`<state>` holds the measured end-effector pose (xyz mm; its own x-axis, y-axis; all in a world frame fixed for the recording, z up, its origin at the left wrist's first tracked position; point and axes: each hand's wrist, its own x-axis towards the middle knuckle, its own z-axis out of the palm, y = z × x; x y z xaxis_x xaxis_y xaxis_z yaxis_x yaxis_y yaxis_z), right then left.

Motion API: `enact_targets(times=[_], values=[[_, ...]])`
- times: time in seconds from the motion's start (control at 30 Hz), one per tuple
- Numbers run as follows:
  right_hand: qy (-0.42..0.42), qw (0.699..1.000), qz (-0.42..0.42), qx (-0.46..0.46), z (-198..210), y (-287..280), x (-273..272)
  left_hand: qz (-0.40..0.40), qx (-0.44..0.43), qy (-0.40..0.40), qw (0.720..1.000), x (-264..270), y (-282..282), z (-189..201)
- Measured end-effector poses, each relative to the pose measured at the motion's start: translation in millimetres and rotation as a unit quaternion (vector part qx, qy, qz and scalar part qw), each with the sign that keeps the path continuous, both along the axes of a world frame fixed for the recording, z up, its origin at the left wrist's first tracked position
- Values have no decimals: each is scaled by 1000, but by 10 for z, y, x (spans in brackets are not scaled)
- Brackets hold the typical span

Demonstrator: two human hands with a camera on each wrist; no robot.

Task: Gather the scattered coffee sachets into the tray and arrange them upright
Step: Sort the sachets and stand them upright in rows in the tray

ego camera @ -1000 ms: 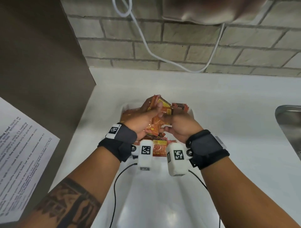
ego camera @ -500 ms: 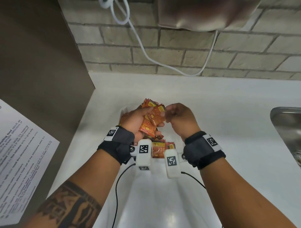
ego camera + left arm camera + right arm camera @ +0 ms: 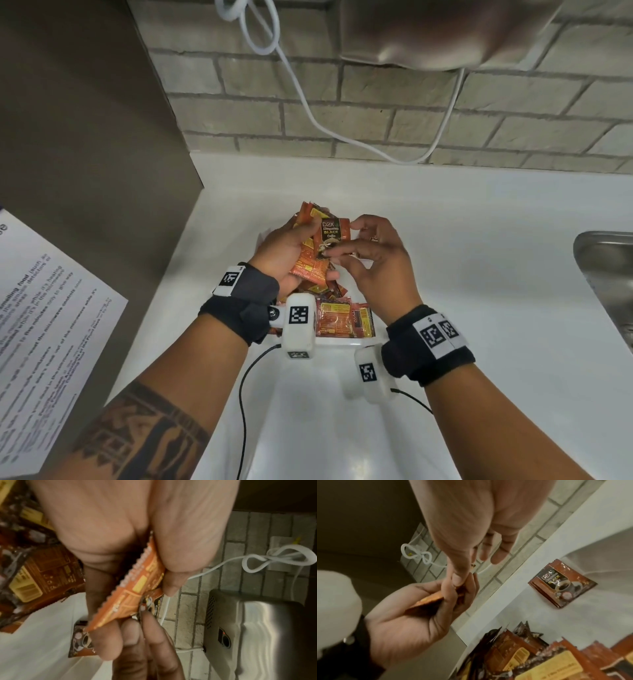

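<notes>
Pale brick backs a white surface (image 3: 462, 240), and the head view looks down on a white tray (image 3: 342, 341) that serves as the landmark for everything else. Directly above the tray the left hand (image 3: 284, 253) clasps a fanned bundle of orange coffee sachets (image 3: 310, 263), while the right hand (image 3: 373, 260) pinches the lower edge of the front sachet (image 3: 334, 233), the one printed "BLACK". More sachets (image 3: 342, 320) lie flat in the tray's near end. Beyond the tray a white cable (image 3: 308, 113) droops across the brick under a steel dispenser (image 3: 445, 31); a steel sink (image 3: 606, 274) sits well to the tray's right and a printed sheet (image 3: 51, 325) well to its left.

From the left wrist, the thumb and fingers (image 3: 102, 642) squeeze the bundle edge-on, and the right fingertips meet it from below.

From the right wrist, one sachet packet (image 3: 561, 584) lies alone on the white area past the pile (whether inside the tray or beside it, I cannot tell).

My judgement: the bundle is slick and loosely fanned, so tugging the front sachet could drag its neighbours out and spill them. The flat pile in the tray leaves little room, so sachets set upright may topple against it.
</notes>
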<state>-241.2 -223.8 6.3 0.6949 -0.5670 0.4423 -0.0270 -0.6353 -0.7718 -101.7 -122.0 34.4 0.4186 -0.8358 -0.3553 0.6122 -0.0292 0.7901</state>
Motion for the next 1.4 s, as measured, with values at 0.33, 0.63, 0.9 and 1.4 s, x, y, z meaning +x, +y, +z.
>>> enact_targets(times=[0.33,0.63,0.9,1.4], values=[[81,932,-39,351,199,-100,90,-8,-11,-129,992,-123,-16,-20],[57,915,-17,399,270,-17,70,78,-6,-93,993,-41,-37,-58],[126,906,0,404,251,14,86,87,-13,-175,981,-137,-87,-23],[34,880,-19,473,354,-142,146,-77,48,-334,938,-296,44,193]])
